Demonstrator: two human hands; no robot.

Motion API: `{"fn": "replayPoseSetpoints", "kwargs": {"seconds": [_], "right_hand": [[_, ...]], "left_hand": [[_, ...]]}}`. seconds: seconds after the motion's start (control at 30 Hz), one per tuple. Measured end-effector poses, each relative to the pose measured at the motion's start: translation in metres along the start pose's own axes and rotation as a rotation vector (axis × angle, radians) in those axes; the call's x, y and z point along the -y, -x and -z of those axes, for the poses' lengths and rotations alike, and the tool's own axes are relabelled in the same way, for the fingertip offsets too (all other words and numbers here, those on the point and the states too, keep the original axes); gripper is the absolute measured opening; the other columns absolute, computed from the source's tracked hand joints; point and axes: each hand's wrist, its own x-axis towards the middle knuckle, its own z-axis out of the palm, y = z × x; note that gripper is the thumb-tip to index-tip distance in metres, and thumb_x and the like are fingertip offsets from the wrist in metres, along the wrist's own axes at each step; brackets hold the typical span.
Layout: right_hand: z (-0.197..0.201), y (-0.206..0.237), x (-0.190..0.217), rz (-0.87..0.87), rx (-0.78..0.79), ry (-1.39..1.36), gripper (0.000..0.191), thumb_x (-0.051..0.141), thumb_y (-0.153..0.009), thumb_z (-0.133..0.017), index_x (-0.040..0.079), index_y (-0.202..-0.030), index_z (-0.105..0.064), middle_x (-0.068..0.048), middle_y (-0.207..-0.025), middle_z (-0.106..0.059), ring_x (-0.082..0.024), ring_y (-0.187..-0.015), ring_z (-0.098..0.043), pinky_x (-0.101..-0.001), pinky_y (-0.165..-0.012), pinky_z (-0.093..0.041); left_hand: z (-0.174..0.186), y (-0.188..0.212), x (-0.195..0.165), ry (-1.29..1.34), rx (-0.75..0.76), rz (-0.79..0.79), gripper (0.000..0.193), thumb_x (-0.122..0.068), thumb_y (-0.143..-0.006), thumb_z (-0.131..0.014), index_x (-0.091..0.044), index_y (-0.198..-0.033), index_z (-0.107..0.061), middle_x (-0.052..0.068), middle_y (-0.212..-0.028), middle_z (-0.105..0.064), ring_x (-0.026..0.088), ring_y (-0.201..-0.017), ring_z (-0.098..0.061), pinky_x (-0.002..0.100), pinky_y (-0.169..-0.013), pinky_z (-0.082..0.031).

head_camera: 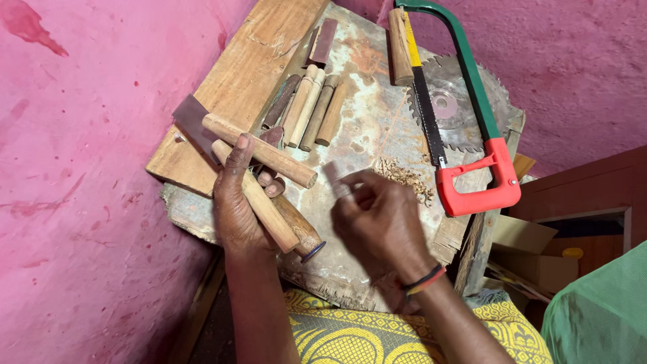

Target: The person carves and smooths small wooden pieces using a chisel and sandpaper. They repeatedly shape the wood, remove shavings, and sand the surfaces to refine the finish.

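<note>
My left hand (237, 202) grips a bundle of wooden handles (266, 178): three round pale and brown sticks lying diagonally across a worn metal-covered board (364, 135). One handle has a dark ring at its lower end. My right hand (381, 222) is beside them, its fingers pinched on a small flat brownish piece (332, 172), blurred. A dark flat blade (192, 121) sticks out past the upper end of the bundle.
Several more wooden handles (311, 108) lie in a row on the board. A hacksaw (472, 114) with green frame and red grip rests over a circular saw blade (448, 108). Wood shavings (404, 176) lie nearby. A wooden plank (236, 87) sits left, against pink walls.
</note>
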Motion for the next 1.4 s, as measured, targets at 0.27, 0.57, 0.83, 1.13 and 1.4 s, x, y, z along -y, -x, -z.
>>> {"fn": "replayPoseSetpoints", "kwargs": {"seconds": [0.27, 0.57, 0.83, 1.13, 1.4], "right_hand": [[0.051, -0.018, -0.046, 0.065, -0.226, 0.07, 0.029, 0.015, -0.081, -0.08, 0.006, -0.109, -0.078, -0.009, -0.081, -0.079, -0.015, -0.067, -0.076, -0.0318, -0.062, -0.062], [0.01, -0.002, -0.018, 0.089, -0.046, -0.056, 0.023, 0.016, -0.085, -0.075, 0.009, -0.107, -0.077, -0.007, -0.074, -0.079, -0.014, -0.06, -0.074, -0.0291, -0.055, -0.061], [0.05, -0.015, -0.035, 0.009, -0.214, 0.101, 0.023, 0.023, -0.087, -0.082, 0.006, -0.103, -0.079, -0.009, -0.074, -0.077, -0.015, -0.061, -0.074, -0.0323, -0.058, -0.059], [0.014, -0.024, -0.032, 0.068, -0.08, -0.085, 0.025, 0.012, -0.085, -0.075, 0.006, -0.108, -0.078, -0.007, -0.076, -0.079, -0.015, -0.064, -0.074, -0.0294, -0.058, -0.061], [0.007, -0.064, -0.034, 0.161, -0.114, -0.272, 0.022, 0.016, -0.089, -0.075, 0.005, -0.109, -0.076, -0.005, -0.089, -0.078, -0.013, -0.075, -0.077, -0.0266, -0.065, -0.064]], "left_hand": [[-0.001, 0.001, 0.004, -0.03, -0.012, -0.004, 0.045, -0.021, -0.09, -0.077, -0.002, -0.125, -0.057, 0.019, -0.115, -0.072, 0.005, -0.065, -0.052, 0.018, -0.05, -0.045], [0.002, -0.001, 0.004, -0.036, -0.004, -0.004, 0.043, -0.022, -0.092, -0.076, -0.001, -0.125, -0.057, 0.018, -0.116, -0.07, 0.006, -0.065, -0.053, 0.018, -0.051, -0.047], [-0.003, 0.001, 0.005, -0.059, 0.008, -0.005, 0.046, -0.023, -0.091, -0.074, 0.0, -0.127, -0.056, 0.021, -0.117, -0.071, 0.005, -0.065, -0.053, 0.017, -0.05, -0.047], [-0.007, 0.003, 0.007, -0.079, -0.014, 0.011, 0.042, -0.021, -0.093, -0.074, -0.001, -0.125, -0.056, 0.019, -0.117, -0.071, 0.005, -0.065, -0.053, 0.017, -0.049, -0.046], [-0.013, 0.005, 0.009, -0.09, 0.016, 0.021, 0.041, -0.021, -0.092, -0.073, -0.004, -0.125, -0.056, 0.017, -0.115, -0.07, 0.004, -0.065, -0.053, 0.016, -0.05, -0.046]]}}
